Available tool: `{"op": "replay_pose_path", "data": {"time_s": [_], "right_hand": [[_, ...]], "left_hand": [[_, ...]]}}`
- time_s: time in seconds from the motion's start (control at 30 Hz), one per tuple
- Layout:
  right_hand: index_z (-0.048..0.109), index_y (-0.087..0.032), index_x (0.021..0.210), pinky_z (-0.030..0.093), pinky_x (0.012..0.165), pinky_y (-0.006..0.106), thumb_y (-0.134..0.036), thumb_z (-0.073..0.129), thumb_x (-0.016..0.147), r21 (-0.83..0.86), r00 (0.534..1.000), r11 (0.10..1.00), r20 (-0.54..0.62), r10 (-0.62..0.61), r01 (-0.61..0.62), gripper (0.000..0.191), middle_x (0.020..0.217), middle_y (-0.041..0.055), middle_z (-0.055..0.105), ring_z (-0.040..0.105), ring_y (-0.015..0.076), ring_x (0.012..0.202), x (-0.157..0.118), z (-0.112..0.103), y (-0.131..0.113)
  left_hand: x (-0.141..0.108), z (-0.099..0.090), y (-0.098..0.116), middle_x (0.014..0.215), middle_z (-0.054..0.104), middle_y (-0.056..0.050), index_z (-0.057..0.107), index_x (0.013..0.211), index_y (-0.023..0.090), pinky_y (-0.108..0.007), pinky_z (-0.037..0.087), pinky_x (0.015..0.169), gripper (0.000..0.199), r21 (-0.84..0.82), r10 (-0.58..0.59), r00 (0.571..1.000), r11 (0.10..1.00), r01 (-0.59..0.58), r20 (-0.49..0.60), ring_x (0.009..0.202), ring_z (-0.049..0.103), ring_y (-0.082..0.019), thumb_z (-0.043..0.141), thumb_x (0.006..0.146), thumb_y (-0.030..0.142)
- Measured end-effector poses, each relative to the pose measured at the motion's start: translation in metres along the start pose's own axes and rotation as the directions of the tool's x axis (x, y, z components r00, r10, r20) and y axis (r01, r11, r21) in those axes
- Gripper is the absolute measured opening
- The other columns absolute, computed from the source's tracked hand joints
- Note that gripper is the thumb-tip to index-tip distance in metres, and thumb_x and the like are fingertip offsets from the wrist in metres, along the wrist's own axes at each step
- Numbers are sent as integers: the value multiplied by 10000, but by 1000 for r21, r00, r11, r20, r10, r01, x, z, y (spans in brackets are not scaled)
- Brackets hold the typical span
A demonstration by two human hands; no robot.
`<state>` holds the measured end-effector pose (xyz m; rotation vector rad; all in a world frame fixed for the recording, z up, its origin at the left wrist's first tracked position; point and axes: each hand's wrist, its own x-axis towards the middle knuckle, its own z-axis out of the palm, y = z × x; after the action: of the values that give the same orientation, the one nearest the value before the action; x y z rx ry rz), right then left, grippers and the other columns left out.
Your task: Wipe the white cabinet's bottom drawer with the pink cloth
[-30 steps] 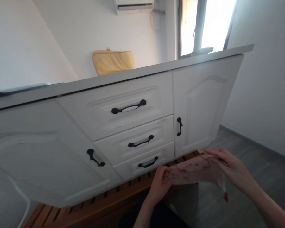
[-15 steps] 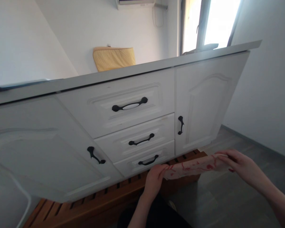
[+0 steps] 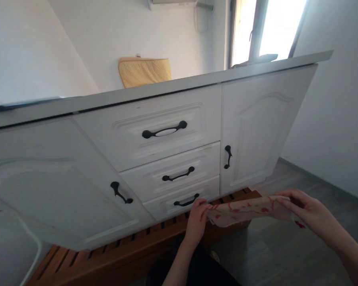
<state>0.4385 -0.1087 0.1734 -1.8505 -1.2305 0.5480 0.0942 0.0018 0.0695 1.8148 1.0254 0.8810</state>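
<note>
Both hands pinch a red-patterned plastic bag (image 3: 244, 209) taut: left hand (image 3: 197, 220), right hand (image 3: 308, 212). The thin film could slip from either pinch.

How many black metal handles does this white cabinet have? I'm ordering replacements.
5: three on the stacked centre drawers, top, middle and bottom; one on the left door; one on the right door. More may lie beyond the frame's left edge.
</note>
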Motion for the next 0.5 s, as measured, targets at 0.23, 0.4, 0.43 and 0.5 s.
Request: {"op": "replay_pose_path", "data": {"time_s": [0.23, 0.4, 0.43, 0.5], "right_hand": [[800, -266, 818, 545, 784, 410, -805, 644, 667, -45, 996, 997, -49, -71, 69, 581, 874, 98, 769, 704, 302, 842, -1, 0, -6], [812, -272, 846, 538, 780, 401, -734, 656, 698, -37, 996, 997, -54, -64, 62, 510, 891, 92, 775, 706, 297, 852, -2, 0, -5], [814, -271, 849, 539, 768, 395, -710, 661, 705, -32, 996, 998, -60, -63, 62, 486, 889, 93, 775, 706, 295, 848, -2, -1, -5], [813, -265, 833, 544, 739, 387, -669, 671, 703, -16, 995, 998, -77, -69, 68, 448, 866, 100, 775, 706, 294, 827, -2, -2, -7]], "left_hand": [[2, -4, 8, 1171, 668, -86, 779, 1023, 259, -452, 432, 1095, 305, -28, 1, 1000, 1000, 0, 22, 1178, 586, -251, 496, 939, 337], [3, -3, 11, 1149, 662, -79, 792, 990, 263, -454, 432, 1080, 276, -75, -27, 1000, 997, 27, 9, 1163, 586, -256, 538, 900, 324], [3, -2, 10, 1142, 661, -77, 796, 977, 267, -455, 429, 1081, 258, -89, -35, 999, 995, 35, 11, 1165, 583, -258, 561, 884, 320], [3, -2, 10, 1143, 649, -76, 798, 947, 266, -456, 424, 1078, 219, -129, -56, 998, 990, 56, 8, 1156, 581, -259, 611, 841, 305]]}}
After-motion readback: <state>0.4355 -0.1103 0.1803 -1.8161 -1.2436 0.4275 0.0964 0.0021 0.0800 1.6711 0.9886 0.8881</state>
